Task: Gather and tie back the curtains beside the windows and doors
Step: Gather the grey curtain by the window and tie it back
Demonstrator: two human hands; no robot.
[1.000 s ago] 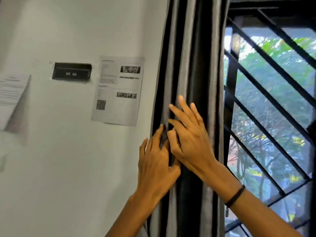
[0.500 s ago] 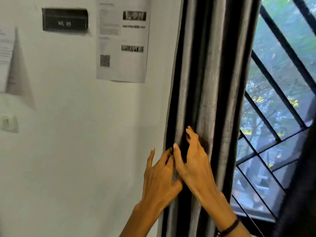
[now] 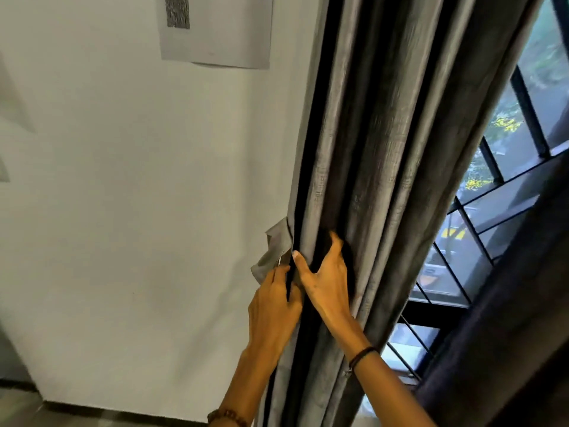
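A grey curtain [image 3: 385, 143] hangs in bunched folds between the white wall and the window. A grey fabric tie-back strip [image 3: 275, 248] sticks out from the curtain's left edge against the wall. My left hand [image 3: 272, 306] reaches up at that edge, its fingertips on the lower end of the strip. My right hand [image 3: 323, 282] lies on the front folds, thumb spread to the left and fingers curled into a dark fold. Both fingertips are partly hidden in the cloth.
A barred window [image 3: 480, 241] with a dark frame lies to the right. A second dark curtain [image 3: 508, 303] crosses the lower right corner. A paper sheet with a QR code [image 3: 215, 29] is stuck on the wall [image 3: 138, 195] above. A dark skirting runs along the floor.
The view has tilted downward and both hands have slid lower along the curtain. The tie-back strip at the left edge has come into view, with my left hand now at it.
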